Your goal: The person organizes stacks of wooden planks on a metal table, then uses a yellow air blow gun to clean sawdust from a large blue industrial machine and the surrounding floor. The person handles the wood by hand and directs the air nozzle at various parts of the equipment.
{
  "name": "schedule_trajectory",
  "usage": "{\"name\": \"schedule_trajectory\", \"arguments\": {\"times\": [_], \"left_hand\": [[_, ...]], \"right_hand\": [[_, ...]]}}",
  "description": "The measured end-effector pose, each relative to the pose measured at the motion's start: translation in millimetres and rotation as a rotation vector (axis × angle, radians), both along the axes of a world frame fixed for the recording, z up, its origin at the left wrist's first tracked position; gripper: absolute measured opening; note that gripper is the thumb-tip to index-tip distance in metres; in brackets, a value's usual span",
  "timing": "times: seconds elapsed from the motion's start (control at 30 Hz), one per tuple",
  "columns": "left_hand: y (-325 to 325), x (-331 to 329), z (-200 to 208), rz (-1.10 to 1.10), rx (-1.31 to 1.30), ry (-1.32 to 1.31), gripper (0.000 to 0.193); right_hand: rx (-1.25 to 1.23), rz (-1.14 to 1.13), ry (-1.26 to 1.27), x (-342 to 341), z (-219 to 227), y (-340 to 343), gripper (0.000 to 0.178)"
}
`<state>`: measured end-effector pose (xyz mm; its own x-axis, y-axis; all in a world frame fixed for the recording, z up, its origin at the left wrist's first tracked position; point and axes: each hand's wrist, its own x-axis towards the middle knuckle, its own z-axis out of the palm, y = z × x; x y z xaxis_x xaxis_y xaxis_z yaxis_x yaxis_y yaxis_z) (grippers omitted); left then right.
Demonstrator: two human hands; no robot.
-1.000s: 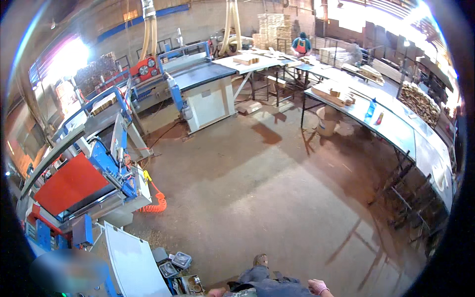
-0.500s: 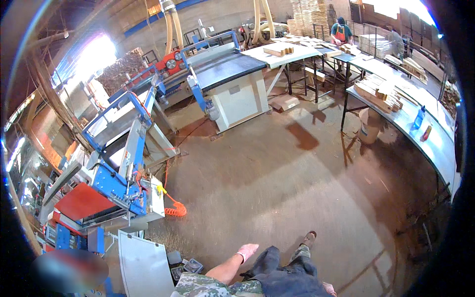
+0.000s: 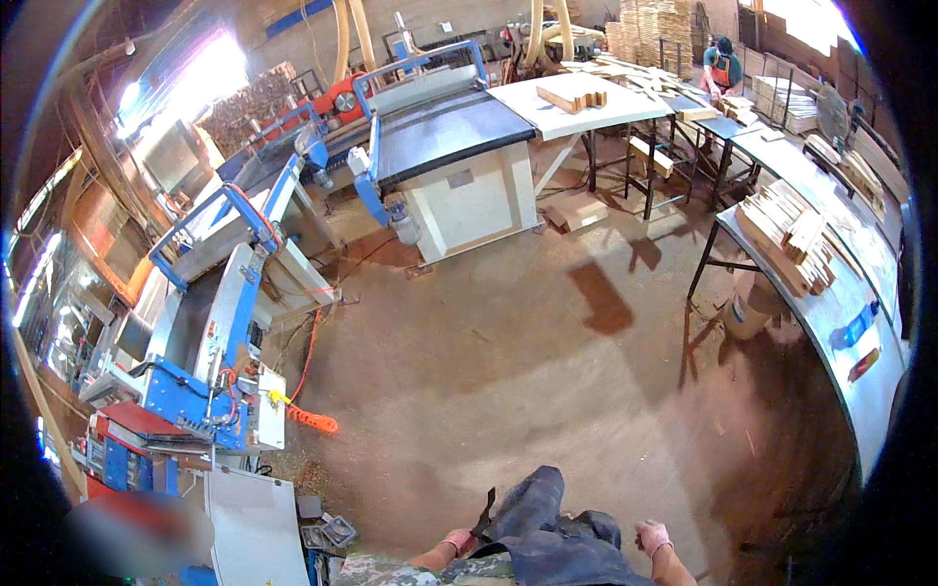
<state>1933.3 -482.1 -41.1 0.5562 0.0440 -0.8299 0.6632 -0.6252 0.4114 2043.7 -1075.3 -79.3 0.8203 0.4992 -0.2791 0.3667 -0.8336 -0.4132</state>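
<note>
At 6 o'clock in the view, the dark apron [image 3: 576,559] was worn over the lap and knees, with a loose black strap [image 3: 488,510] sticking up. The left hand [image 3: 456,540] was set right beside the apron; its fingers were partly hidden, so gripping or just touching could not be told. At 5, the right hand [image 3: 653,536] was held apart from it, fingers loosely curled, nothing seen in it; full closure could not be told. For steady footing, as judged, the strap was best tucked in and both hands kept off machinery. At 7 to 8, the pale panel [image 3: 252,532] was set beside small grey boxes [image 3: 338,531]; knees were best held off both. At 8, the orange coiled hose [image 3: 313,421] was strung by the blue-framed machine [image 3: 186,396], a likely trip point, best given room. At 3, the pale-topped table [image 3: 873,405] was loaded with wooden pieces [image 3: 772,234] and a blue bottle [image 3: 858,325]. Farther, at 12, a dark-topped machine [image 3: 449,132] was placed; between 1 and 2, a co-worker [image 3: 723,68] was seen near more wood.
</note>
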Motion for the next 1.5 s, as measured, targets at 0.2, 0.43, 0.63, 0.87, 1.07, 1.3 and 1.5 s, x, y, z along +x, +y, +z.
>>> {"name": "schedule_trajectory", "arguments": {"times": [0.2,0.43,0.63,0.87,1.07,1.3,1.5], "left_hand": [[-26.6,123.2,-29.8,0.064,-0.011,0.016,0.033],[7.5,346.9,-32.2,-0.007,0.039,-0.007,0.035],[39.0,641.6,-10.4,0.387,-0.101,0.102,0.030],[-3.7,930.8,-15.3,0.497,-0.291,0.096,0.019],[-102.6,1035.2,-24.1,0.714,-0.396,0.275,0.008],[-174.9,1153.9,-37.0,-0.548,0.072,-0.070,0.026],[-207.4,1270.9,-23.0,-0.894,0.083,-0.167,0.034]], "right_hand": [[0.165,0.043,0.057,222.5,35.9,50.2,0.014],[0.125,-0.737,0.736,399.8,105.3,64.8,0.035],[0.267,-1.167,0.892,507.7,108.5,53.0,0.057],[0.135,-0.781,0.852,646.2,26.8,-4.6,0.068],[0.226,-1.059,0.981,838.2,49.8,-98.7,0.069],[0.776,-1.233,0.581,1073.8,42.1,-132.4,0.023],[1.216,-1.196,0.984,1226.9,60.5,-110.8,0.024]]}}
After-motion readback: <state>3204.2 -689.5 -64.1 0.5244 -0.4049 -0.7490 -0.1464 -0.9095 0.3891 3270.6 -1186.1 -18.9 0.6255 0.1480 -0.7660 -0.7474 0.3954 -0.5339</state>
